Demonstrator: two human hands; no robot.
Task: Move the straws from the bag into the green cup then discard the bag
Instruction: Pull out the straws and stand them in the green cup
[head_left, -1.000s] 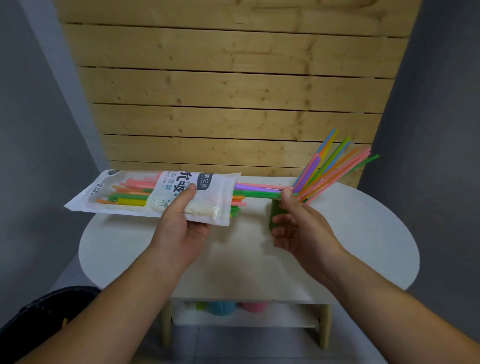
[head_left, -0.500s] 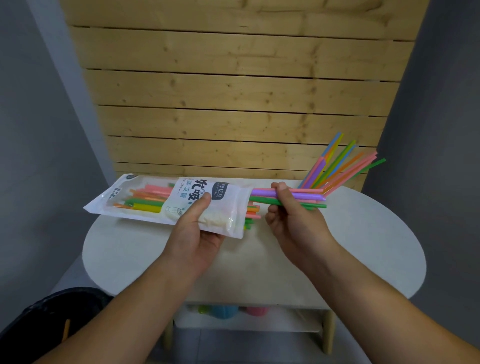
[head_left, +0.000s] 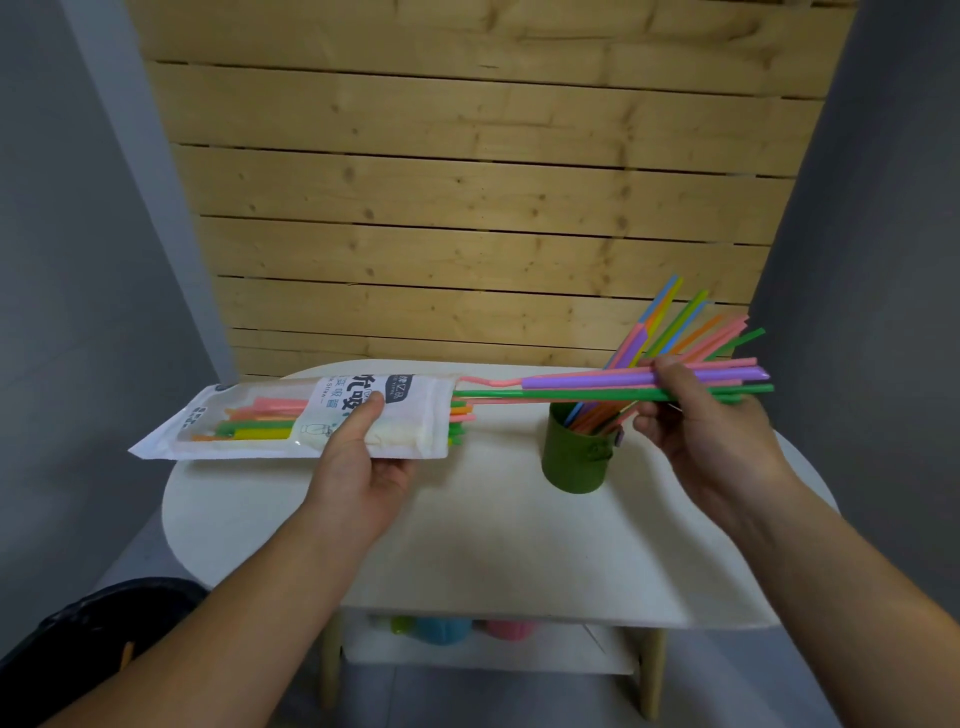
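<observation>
My left hand (head_left: 363, 457) grips the white straw bag (head_left: 270, 421) level above the table, its open mouth facing right; several coloured straws still lie inside. My right hand (head_left: 696, 421) pinches a small bunch of straws (head_left: 587, 387), purple, pink and green, drawn almost fully out of the bag and held level above the green cup (head_left: 574, 457). The cup stands on the white table (head_left: 493, 545) right of centre, with several straws (head_left: 675, 327) leaning out to the upper right.
A wooden slat wall (head_left: 467, 208) stands behind the table. A black bin (head_left: 93, 629) sits on the floor at lower left. Blue and pink cups (head_left: 457, 629) rest on the shelf under the tabletop.
My right hand has pulled the bunch of straws rightward out of the bag, from beside the bag's mouth to above and past the green cup, which now shows. The bag has stayed level.
</observation>
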